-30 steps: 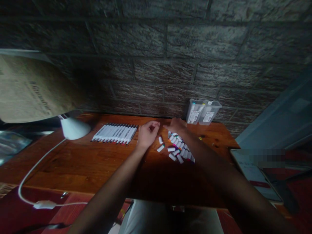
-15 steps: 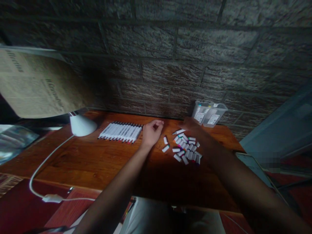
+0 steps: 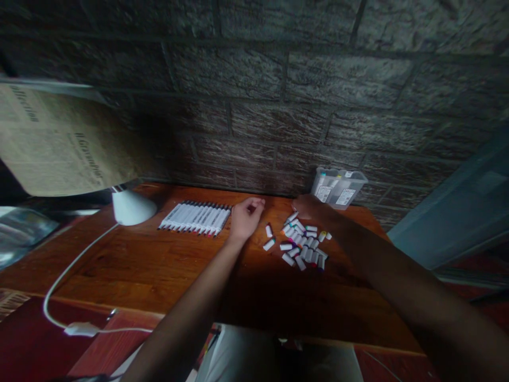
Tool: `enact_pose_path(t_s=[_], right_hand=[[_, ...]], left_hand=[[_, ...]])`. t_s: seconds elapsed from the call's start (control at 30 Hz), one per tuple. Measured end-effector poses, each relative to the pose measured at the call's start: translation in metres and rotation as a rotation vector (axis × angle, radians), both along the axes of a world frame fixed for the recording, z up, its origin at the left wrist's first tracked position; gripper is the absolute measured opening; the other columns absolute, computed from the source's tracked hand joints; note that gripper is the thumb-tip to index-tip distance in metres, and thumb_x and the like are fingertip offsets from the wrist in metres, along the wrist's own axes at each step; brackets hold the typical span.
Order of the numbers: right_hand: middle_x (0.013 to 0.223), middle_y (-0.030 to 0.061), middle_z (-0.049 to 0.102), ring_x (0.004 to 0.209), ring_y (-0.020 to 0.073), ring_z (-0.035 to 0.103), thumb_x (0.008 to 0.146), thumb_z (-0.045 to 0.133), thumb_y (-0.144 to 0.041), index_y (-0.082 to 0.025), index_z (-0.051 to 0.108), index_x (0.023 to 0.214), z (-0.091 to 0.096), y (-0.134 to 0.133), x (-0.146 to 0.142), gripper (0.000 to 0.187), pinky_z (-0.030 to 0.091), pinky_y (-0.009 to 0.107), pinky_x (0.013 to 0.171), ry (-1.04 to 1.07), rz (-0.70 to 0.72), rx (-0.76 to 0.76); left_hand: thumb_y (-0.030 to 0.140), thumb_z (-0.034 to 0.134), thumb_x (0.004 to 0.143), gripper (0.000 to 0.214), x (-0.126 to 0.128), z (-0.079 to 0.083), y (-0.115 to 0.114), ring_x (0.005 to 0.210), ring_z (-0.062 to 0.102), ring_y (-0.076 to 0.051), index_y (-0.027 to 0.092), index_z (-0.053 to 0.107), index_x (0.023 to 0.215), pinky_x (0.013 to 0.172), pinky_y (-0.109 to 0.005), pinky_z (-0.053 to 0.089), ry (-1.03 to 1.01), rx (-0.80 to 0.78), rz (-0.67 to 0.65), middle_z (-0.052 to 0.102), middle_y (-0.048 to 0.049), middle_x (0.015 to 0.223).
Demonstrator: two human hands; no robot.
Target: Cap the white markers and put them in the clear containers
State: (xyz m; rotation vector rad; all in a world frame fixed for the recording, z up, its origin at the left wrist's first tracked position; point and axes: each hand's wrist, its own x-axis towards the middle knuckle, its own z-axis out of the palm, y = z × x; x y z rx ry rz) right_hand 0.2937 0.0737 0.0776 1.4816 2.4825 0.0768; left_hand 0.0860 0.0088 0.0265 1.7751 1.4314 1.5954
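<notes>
Dimly, markers (image 3: 323,175) in clear boxes (image 3: 345,198)

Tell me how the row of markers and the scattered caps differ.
The row of markers is lined up side by side; the scattered caps point various ways. Each marker is long and slim, each cap short. The markers' ends look mostly dark, the caps' more colourful. Both are mainly white.
</notes>
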Motion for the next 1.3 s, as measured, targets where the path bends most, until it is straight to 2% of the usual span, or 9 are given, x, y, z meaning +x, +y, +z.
enact_pose_path(t_s=[0.17, 0.37, 0.63, 0.7, 0.8, 0.87, 0.93, 1.07, 1.3], right_hand=[[0.112, 0.0174, 0.073, 0.107, 0.0291, 0.067, 0.092, 0.051, -0.018, -0.016, 0.069, 0.116, 0.016, -0.023, 0.003, 0.030, 0.046, 0.035, 0.088, 0.046, 0.147, 0.085], [0.108, 0.0085, 0.072, 0.098, 0.0212, 0.066, 0.094, 0.047, -0.020, -0.021, 0.068, 0.112, 0.033, -0.049, 0.008, 0.028, 0.041, 0.028, 0.081, 0.243, 0.378, 0.206], [0.103, 0.0059, 0.072, 0.093, 0.0192, 0.064, 0.094, 0.049, -0.021, -0.022, 0.068, 0.106, 0.035, -0.055, 0.004, 0.023, 0.040, 0.027, 0.079, 0.412, 0.363, 0.196], [0.101, 0.0073, 0.071, 0.090, 0.0212, 0.065, 0.093, 0.052, -0.025, -0.020, 0.064, 0.112, 0.032, -0.058, 0.005, 0.023, 0.042, 0.029, 0.077, 0.491, 0.310, 0.239], [0.098, 0.0102, 0.070, 0.087, 0.0237, 0.066, 0.090, 0.055, -0.028, -0.014, 0.053, 0.125, 0.019, -0.066, 0.012, 0.038, 0.045, 0.032, 0.076, 0.752, 0.116, 0.293], [0.098, 0.0117, 0.070, 0.087, 0.0230, 0.066, 0.092, 0.047, -0.023, -0.012, 0.054, 0.120, 0.004, -0.074, 0.019, 0.031, 0.047, 0.033, 0.077, 0.893, 0.041, 0.253], [0.105, 0.0129, 0.069, 0.095, 0.0225, 0.065, 0.095, 0.040, -0.022, -0.014, 0.060, 0.111, -0.012, -0.083, 0.025, 0.026, 0.048, 0.034, 0.084, 0.975, 0.060, 0.185], [0.109, 0.0081, 0.071, 0.088, 0.0189, 0.065, 0.099, 0.044, -0.036, -0.020, 0.061, 0.123, -0.036, -0.097, 0.033, 0.034, 0.050, 0.032, 0.079, 1.081, 0.122, 0.026], [0.087, 0.0046, 0.074, 0.072, 0.0165, 0.064, 0.091, 0.061, -0.040, -0.017, 0.066, 0.125, -0.035, -0.101, 0.039, 0.041, 0.048, 0.028, 0.067, 1.124, 0.098, -0.013]], left_hand=[[0.043, 0.061, 0.086, 0.031, 0.001, -0.003, 0.004, 0.075, 0.069, -0.017, 0.016, 0.074, 0.079, 0.078, -0.028, 0.051, -0.091, -0.090, -0.084, 0.077, -0.0051, 0.080], [0.048, 0.070, 0.080, 0.033, 0.010, 0.003, -0.004, 0.080, 0.070, -0.018, 0.016, 0.077, 0.088, 0.075, -0.028, 0.053, -0.176, -0.212, -0.383, 0.078, -0.0056, 0.090], [0.038, 0.083, 0.068, 0.036, 0.016, 0.005, -0.009, 0.085, 0.071, -0.020, 0.015, 0.078, 0.094, 0.084, -0.033, 0.053, -0.285, -0.308, -0.552, 0.078, -0.0088, 0.100], [0.037, 0.085, 0.065, 0.037, 0.017, 0.006, -0.009, 0.086, 0.070, -0.019, 0.015, 0.078, 0.094, 0.086, -0.033, 0.052, -0.329, -0.305, -0.546, 0.078, -0.0086, 0.099], [0.034, 0.087, 0.063, 0.040, 0.017, 0.009, -0.009, 0.079, 0.068, -0.017, 0.015, 0.077, 0.096, 0.080, -0.030, 0.051, -0.464, -0.330, -0.473, 0.078, -0.0067, 0.092], [0.032, 0.087, 0.063, 0.040, 0.016, 0.011, -0.009, 0.074, 0.067, -0.014, 0.015, 0.076, 0.098, 0.073, -0.026, 0.049, -0.568, -0.354, -0.459, 0.077, -0.0056, 0.087], [0.029, 0.087, 0.064, 0.038, 0.014, 0.013, -0.009, 0.072, 0.065, -0.012, 0.014, 0.075, 0.097, 0.066, -0.022, 0.046, -0.652, -0.367, -0.482, 0.076, -0.0057, 0.086], [0.026, 0.087, 0.065, 0.031, 0.014, 0.018, -0.010, 0.070, 0.064, -0.009, 0.012, 0.073, 0.089, 0.062, -0.017, 0.045, -0.788, -0.403, -0.546, 0.075, -0.0063, 0.088], [0.019, 0.086, 0.066, 0.028, 0.023, 0.021, -0.016, 0.072, 0.067, -0.010, 0.012, 0.071, 0.089, 0.066, -0.018, 0.050, -0.861, -0.388, -0.610, 0.076, -0.0082, 0.092]])
